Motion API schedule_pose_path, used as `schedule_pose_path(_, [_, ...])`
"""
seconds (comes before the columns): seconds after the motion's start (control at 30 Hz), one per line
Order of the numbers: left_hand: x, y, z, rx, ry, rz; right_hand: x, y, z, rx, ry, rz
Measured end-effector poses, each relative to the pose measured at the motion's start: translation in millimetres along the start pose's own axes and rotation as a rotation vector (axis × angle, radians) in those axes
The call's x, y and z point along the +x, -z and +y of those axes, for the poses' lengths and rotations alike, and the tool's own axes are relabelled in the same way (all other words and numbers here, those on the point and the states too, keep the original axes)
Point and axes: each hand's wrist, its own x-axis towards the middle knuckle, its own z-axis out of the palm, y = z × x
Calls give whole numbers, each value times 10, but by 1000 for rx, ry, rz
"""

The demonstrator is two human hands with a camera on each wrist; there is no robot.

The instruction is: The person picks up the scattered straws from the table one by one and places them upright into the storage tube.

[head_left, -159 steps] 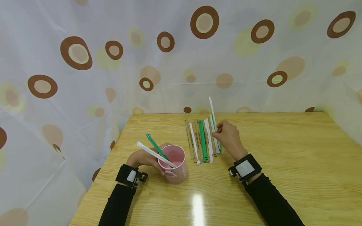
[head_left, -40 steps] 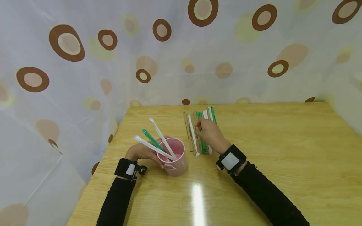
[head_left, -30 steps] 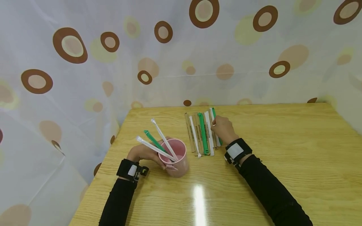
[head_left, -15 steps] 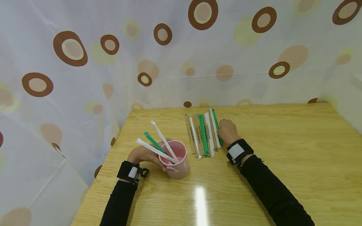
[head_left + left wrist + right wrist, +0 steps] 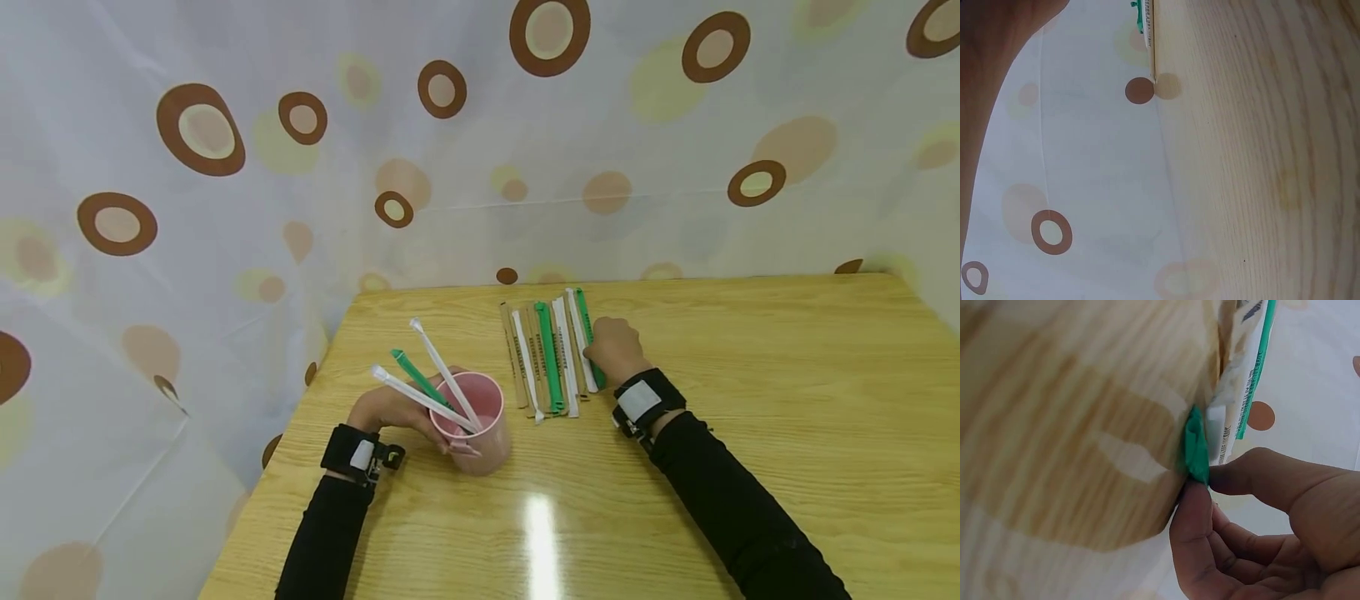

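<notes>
On the left, my left hand (image 5: 397, 414) holds a pink cup (image 5: 491, 450), its fingers around the far side. Two white-wrapped straws (image 5: 450, 379) and a green-wrapped straw (image 5: 416, 375) lean in the cup. Paper-wrapped straws (image 5: 551, 358) in brown, white and green lie side by side on the table. At the row's right end is my right hand (image 5: 618, 348). The right wrist view has its thumb and index finger pinching the near end of a green-wrapped straw (image 5: 1196, 450). The left wrist view shows neither the cup nor the left fingers.
The wooden table (image 5: 750, 400) extends to the right of the straws. A patterned cloth (image 5: 480, 167) hangs behind the table and along its left side.
A white-wrapped straw, earlier in my right hand, now leans in the cup. My right hand has come back over the row and moved to the green straw at its right end.
</notes>
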Motion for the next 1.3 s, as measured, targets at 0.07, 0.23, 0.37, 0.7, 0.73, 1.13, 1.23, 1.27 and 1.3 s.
schedule_pose_path(0.07, [12,2,-2,-9,1,-1,-7,19,2,15,-14,-12])
schedule_pose_path(0.23, [23,9,-4,-2,-20,-15,-33,35,-1,44,-20,-13])
schedule_pose_path(0.37, [16,10,6,-1,-32,-13,-43,44,-17,74,-1,27])
schedule_pose_path(0.7, [7,-1,-14,-17,-4,0,-134,119,-165,175,45,194])
schedule_pose_path(0.73, [8,1,-20,-18,-2,0,-156,135,-189,192,47,213])
schedule_pose_path(1.13, [13,17,-31,-13,-32,-9,-436,332,-462,369,180,402])
schedule_pose_path(1.23, [13,16,-32,-14,-39,-6,-504,359,-519,404,203,430])
schedule_pose_path(1.27, [14,15,-30,-10,-41,-5,-525,365,-535,413,212,440])
schedule_pose_path(1.3, [14,14,-26,-11,-39,-6,-543,371,-550,419,221,450])
